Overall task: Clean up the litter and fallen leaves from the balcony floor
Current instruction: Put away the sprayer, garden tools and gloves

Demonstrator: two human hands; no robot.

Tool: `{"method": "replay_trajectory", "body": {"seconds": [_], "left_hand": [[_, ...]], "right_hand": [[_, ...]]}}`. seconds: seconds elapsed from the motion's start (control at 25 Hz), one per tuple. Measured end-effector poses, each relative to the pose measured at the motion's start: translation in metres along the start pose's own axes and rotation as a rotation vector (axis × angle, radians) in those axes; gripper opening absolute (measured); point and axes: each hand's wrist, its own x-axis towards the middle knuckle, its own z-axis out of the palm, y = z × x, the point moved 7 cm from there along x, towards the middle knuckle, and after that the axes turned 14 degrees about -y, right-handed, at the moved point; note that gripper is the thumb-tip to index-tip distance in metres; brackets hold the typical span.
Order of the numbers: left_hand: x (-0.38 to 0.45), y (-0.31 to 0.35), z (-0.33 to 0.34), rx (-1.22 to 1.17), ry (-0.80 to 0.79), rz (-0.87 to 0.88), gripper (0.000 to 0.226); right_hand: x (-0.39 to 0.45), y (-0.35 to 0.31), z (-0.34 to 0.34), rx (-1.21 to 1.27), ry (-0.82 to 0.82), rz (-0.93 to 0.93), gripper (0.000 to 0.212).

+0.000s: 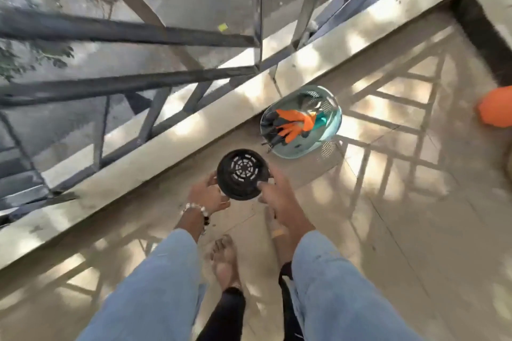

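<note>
Two denim sleeves reach forward; the left hand (206,194) and right hand (279,196) each grip the black slotted pot (241,174) above the balcony floor (388,230). Beyond, a teal basket (331,130) holds blurred orange gloves (293,124); an orange object (496,108) is cut off at the frame's edge.

The balcony floor (388,216) is pale tile, dappled with sunlight and crossed by the railing's lattice shadows. A teal basket (331,130) stands on it just beside the low ledge (155,147) at the railing's foot, holding orange gloves (293,123) and dark tools. An orange object (496,109) lies at the right edge, and a bare foot (225,260) stands on the tiles nearer the camera.
</note>
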Motion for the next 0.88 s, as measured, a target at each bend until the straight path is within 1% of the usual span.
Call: {"method": "replay_trajectory", "body": {"seconds": [0.08,0.16,0.24,0.32,0.4,0.48,0.52,0.6,0.64,0.76,0.88], "left_hand": [[0.046,-0.002,-0.001,-0.017,0.019,0.018,0.044],[0.090,-0.008,-0.002,0.000,0.030,0.057,0.054],[0.121,-0.012,-0.003,0.012,0.034,0.089,0.054],[0.144,-0.013,-0.006,0.031,0.063,0.123,0.050],[0.160,-0.014,-0.008,0.017,0.072,0.159,0.049],[0.170,-0.019,-0.007,0.016,0.040,0.171,0.053],[0.170,-0.023,-0.007,0.016,0.027,0.161,0.060],[0.155,-0.033,-0.006,0.027,0.023,0.128,0.069],[0.140,-0.038,-0.007,0.037,0.037,0.109,0.067],[0.078,-0.054,-0.006,-0.017,0.052,0.060,0.052],[-0.019,-0.059,-0.008,-0.009,0.086,0.041,0.034]], "right_hand": [[0.048,0.018,0.002,0.027,-0.016,0.015,0.056],[0.092,0.038,0.008,0.061,-0.041,0.016,0.063],[0.123,0.051,0.013,0.103,-0.057,-0.003,0.070],[0.141,0.058,0.017,0.127,-0.053,-0.023,0.079],[0.149,0.059,0.016,0.128,-0.027,-0.060,0.082],[0.149,0.062,0.017,0.106,-0.045,-0.090,0.083],[0.144,0.063,0.018,0.102,-0.068,-0.090,0.084],[0.122,0.062,0.018,0.103,-0.103,-0.045,0.084],[0.106,0.060,0.017,0.093,-0.110,-0.017,0.082],[0.046,0.039,0.016,-0.023,-0.107,0.051,0.064],[-0.033,0.000,0.018,-0.194,-0.092,0.072,0.041]]}}
